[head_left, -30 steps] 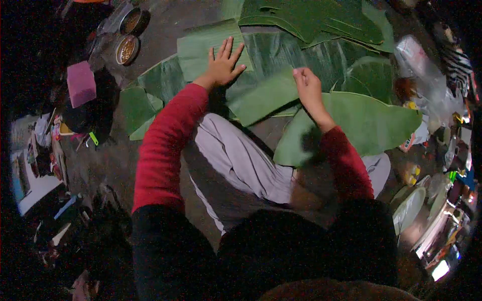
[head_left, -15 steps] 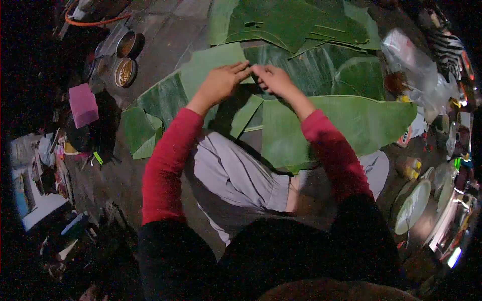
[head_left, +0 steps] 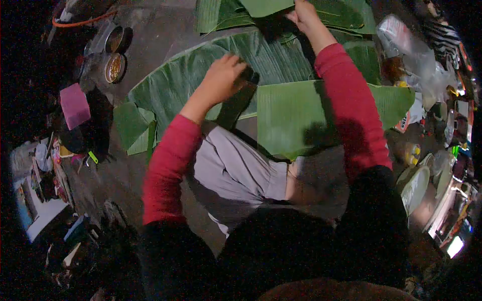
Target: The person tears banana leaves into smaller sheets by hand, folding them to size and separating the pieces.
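Note:
Up at the far edge, my right hand (head_left: 304, 17) grips a cut piece of banana leaf (head_left: 268, 7) by its right end, over a stack of banana leaf pieces (head_left: 213, 17). My left hand (head_left: 226, 75) is above a large dark green banana leaf (head_left: 173, 75), slightly blurred, its fingers loosely bent and apart with nothing visible in them. Between my arms and close to my legs lies a lighter banana leaf (head_left: 288, 118). A smaller folded leaf piece (head_left: 133, 125) rests at the left end of the large leaf.
Two round tins (head_left: 115, 67) stand on the floor at the upper left, with a pink block (head_left: 75, 106) below them. Clear plastic bags (head_left: 419, 65) lie on the right. A pale bowl (head_left: 414, 188) and assorted household items line the lower right.
My right hand has carried the cut leaf piece forward, onto or over the far stack. My left hand has let go of it and drawn back slightly toward me.

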The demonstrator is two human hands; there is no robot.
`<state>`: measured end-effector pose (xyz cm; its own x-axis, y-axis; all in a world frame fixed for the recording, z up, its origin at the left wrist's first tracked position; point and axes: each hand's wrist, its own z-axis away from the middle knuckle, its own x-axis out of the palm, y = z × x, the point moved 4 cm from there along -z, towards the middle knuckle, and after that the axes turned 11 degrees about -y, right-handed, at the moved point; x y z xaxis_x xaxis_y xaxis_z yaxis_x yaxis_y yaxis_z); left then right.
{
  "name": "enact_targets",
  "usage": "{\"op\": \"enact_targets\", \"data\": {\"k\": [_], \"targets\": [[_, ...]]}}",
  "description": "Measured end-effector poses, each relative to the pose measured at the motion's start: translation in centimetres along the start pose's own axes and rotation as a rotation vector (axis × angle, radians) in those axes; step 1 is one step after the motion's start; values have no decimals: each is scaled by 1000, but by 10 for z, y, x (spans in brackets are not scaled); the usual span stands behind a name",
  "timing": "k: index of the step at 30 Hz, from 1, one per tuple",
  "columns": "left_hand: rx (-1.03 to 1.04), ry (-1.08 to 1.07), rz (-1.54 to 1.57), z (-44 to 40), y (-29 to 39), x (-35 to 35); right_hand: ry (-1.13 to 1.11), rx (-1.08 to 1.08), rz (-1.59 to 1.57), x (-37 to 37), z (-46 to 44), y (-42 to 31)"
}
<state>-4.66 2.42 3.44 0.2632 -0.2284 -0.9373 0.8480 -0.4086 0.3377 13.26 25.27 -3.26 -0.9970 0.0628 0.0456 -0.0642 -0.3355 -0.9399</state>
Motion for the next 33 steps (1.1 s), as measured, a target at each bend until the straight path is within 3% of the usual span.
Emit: {"op": "enact_targets", "data": {"k": [2, 3, 4, 7, 8, 11, 12, 14, 18, 20, 23, 26, 29, 33], "targets": [[4, -187, -197, 1, -5, 32, -378, 130, -16, 4, 36, -2], [5, -187, -196, 3, -6, 41, -403, 118, 251, 3, 40, 12], [-55, -240, -195, 5, -10, 51, -486, -123, 847, 4, 38, 25], [-177, -355, -155, 4, -10, 55, -709, -459, 862, 11, 144, 55], [-239, -417, -120, 4, -10, 56, -719, -689, 1053, 10, 164, 78], [-205, -367, -185, 11, -2, 60, -528, -838, 1205, 7, 209, 78], [-204, -369, -187, 13, 2, 62, -527, -836, 1203, 7, 210, 76], [-226, -362, -155, 16, 7, 63, -672, -521, 1207, 6, 203, 82], [-80, -201, -118, 8, 3, 63, -548, -450, 1207, 1, 183, 75], [-283, -197, -220, -5, -6, 72, -395, -345, 1114, -6, 173, 75], [-410, -14, -123, -26, -23, 87, -417, -340, 1122, -4, 179, 78], [-495, 18, -104, -33, -30, 103, -433, -321, 1210, 6, 183, 82], [-362, 83, -123, -29, -34, 105, -600, -356, 1210, 8, 187, 78], [-337, 53, -146, -27, -35, 106, -751, -358, 1221, 8, 183, 78]]}}
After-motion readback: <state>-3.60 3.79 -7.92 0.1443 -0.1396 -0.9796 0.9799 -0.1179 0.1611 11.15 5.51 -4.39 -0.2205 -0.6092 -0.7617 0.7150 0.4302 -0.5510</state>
